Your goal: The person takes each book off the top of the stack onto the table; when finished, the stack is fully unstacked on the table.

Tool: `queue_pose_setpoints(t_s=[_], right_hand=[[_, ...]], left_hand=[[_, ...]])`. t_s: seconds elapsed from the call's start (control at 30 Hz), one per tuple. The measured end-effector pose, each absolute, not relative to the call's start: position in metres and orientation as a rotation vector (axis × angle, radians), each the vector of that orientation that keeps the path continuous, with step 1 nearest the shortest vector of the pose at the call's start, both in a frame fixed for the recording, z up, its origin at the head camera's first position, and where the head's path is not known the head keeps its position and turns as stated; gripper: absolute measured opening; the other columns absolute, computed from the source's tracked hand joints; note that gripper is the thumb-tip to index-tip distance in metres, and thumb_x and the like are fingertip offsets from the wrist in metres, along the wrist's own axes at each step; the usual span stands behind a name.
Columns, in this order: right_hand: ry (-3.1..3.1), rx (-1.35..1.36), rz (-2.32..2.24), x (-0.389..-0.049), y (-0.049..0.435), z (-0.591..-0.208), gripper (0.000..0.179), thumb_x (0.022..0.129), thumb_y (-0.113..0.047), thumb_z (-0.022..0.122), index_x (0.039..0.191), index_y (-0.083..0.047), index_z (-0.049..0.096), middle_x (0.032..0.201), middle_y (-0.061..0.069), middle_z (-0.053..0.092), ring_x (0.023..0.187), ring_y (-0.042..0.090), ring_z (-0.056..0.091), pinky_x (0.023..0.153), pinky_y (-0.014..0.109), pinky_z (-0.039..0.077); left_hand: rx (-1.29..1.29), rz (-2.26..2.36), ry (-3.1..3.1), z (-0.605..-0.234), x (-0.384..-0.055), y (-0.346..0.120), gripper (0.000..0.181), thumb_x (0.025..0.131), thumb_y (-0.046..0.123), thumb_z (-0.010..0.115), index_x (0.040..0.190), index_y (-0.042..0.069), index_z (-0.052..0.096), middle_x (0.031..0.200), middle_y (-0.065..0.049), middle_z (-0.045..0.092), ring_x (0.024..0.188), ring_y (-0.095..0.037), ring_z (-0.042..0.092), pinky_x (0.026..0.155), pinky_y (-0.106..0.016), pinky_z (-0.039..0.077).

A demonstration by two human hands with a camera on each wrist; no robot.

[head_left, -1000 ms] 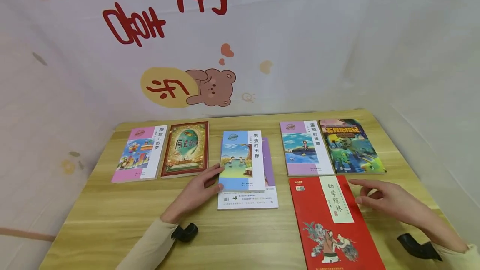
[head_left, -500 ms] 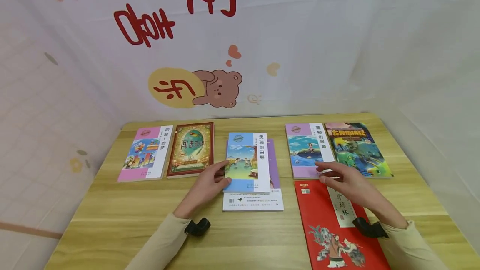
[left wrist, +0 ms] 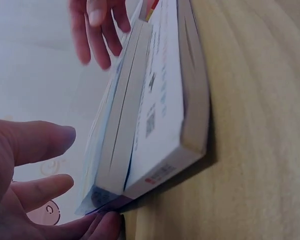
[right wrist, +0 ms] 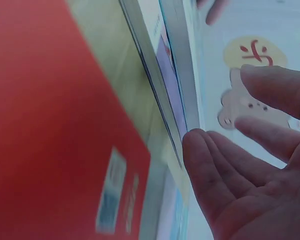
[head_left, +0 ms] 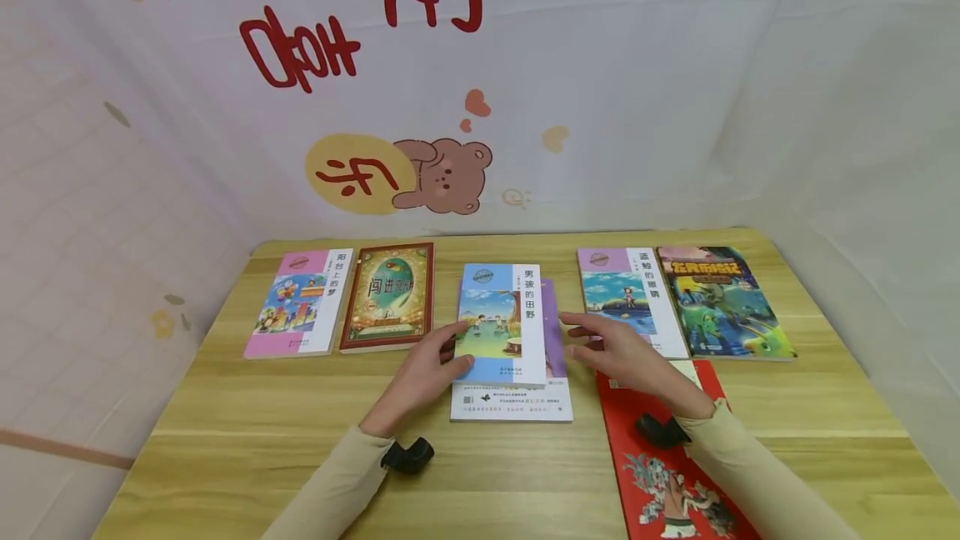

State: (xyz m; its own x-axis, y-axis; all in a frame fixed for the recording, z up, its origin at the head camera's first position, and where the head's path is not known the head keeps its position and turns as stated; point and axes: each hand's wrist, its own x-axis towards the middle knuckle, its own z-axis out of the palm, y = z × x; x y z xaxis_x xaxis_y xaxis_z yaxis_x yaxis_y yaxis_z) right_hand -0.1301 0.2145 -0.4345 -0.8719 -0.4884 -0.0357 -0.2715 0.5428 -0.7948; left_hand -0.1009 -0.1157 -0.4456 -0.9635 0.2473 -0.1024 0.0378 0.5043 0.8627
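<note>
A blue-and-white book (head_left: 491,319) lies on top of a purple-and-white book (head_left: 510,408) at the table's middle. My left hand (head_left: 422,375) is at the stack's left side. In the left wrist view its lower fingers touch the books' edge, while the thumb (left wrist: 42,142) is raised apart from the cover. At the stack's right side is my right hand (head_left: 630,361), holding nothing, its fingers extended toward the purple book's edge. Whether its fingertips touch that edge I cannot tell. Below my right forearm lies a red book (head_left: 637,440), partly covered by the arm.
On the wooden table (head_left: 480,482), a pink book (head_left: 288,315) and a brown-framed book (head_left: 390,294) lie at the back left. A lilac book (head_left: 618,307) and a green dinosaur book (head_left: 727,307) lie at the back right. A white printed curtain (head_left: 637,65) hangs behind.
My right hand has moved left from the red book's right edge, across that book, to the middle stack. My left hand stays at the stack's left side. The head view has shifted slightly.
</note>
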Motion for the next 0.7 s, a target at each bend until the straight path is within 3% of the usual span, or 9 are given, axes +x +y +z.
queue_pose_setpoints(t_s=[0.23,0.4,0.57,0.7], right_hand=[[2.527,-0.622,-1.175,-0.14,0.193,-0.437,0.06,0.101,-0.022,0.069,0.153,0.0,0.048,0.14,0.022,0.06,0.121,0.036,0.064,0.098,0.05,0.056],[2.514,-0.575,-1.157,-0.143,0.182,-0.439,0.064,0.099,-0.027,0.071,0.154,-0.002,0.048,0.129,0.016,0.066,0.114,0.029,0.065,0.097,0.047,0.057],[2.491,-0.574,-1.185,-0.143,0.175,-0.442,0.065,0.096,-0.02,0.076,0.151,0.0,0.049,0.116,0.011,0.067,0.103,0.024,0.066,0.092,0.043,0.059],[2.496,-0.608,-1.167,-0.14,0.171,-0.446,0.068,0.091,-0.014,0.081,0.15,0.002,0.05,0.122,0.012,0.062,0.098,0.021,0.062,0.086,0.035,0.058]], left_hand=[[0.196,1.489,2.526,-0.445,-0.1,-0.114,0.054,0.099,0.015,0.068,0.151,0.007,0.053,0.154,-0.018,0.049,0.138,-0.039,0.051,0.111,-0.051,0.046],[0.193,1.534,2.502,-0.446,-0.101,-0.114,0.052,0.099,0.013,0.068,0.149,0.005,0.054,0.153,-0.02,0.05,0.139,-0.039,0.05,0.111,-0.05,0.046],[0.168,1.564,2.474,-0.446,-0.102,-0.114,0.052,0.099,0.012,0.069,0.148,0.006,0.055,0.153,-0.019,0.05,0.139,-0.038,0.05,0.11,-0.049,0.048],[0.131,1.626,2.389,-0.445,-0.1,-0.116,0.051,0.098,0.014,0.071,0.147,0.009,0.058,0.151,-0.013,0.053,0.135,-0.035,0.053,0.109,-0.05,0.047]])
